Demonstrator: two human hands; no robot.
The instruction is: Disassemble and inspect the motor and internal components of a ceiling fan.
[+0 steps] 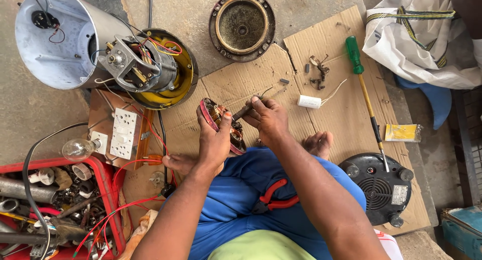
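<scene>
My left hand (213, 142) grips a round motor part with a red rim and copper windings (218, 114), held upright over my lap. My right hand (268, 120) holds a thin dark tool (242, 112) whose tip points into the windings. Red-handled pliers (273, 197) rest on my blue-clothed thigh just below the right forearm. Both bare feet lie on the cardboard sheet (346, 114) beneath the hands.
A metal cylinder housing with a wired motor (100, 46) lies upper left beside a white switch board (123, 134) and bulb (78, 149). A red crate of scrap parts (50, 210) sits lower left. A green-handled screwdriver (364, 89), white capacitor (309, 101), black vented base (376, 187) and round metal cover (242, 25) surround me.
</scene>
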